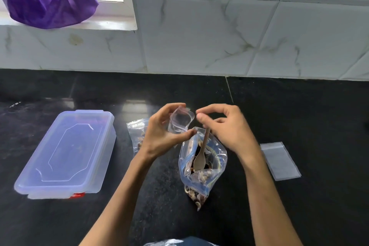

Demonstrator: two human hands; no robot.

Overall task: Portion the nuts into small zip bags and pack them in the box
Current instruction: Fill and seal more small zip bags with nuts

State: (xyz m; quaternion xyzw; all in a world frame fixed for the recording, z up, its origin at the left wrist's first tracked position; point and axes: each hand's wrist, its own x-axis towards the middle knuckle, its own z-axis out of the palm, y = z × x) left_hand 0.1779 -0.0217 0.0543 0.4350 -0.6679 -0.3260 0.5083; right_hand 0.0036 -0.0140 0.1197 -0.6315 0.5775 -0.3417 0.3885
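- Your left hand pinches a small empty zip bag between its thumb and curled fingers, holding it above the worktop with its mouth puffed open.
- Your right hand hovers just beside that bag's mouth, thumb and forefinger nearly touching and the other fingers curled; whether it grips the spoon's handle passing beneath it, you cannot tell.
- No brand, label or writing can be read on anything here.
- Both forearms reach in from the bottom edge and converge at the middle of the worktop.
- Just below your hands stands the big zip bag of nuts, mouth open, with a wooden spoon standing in it, bowl down.
- Behind your left wrist lies a small bag already holding nuts.
- The clear plastic box sits to the left with its lid on.
- More flat empty bags lie to the right, well apart from the box.
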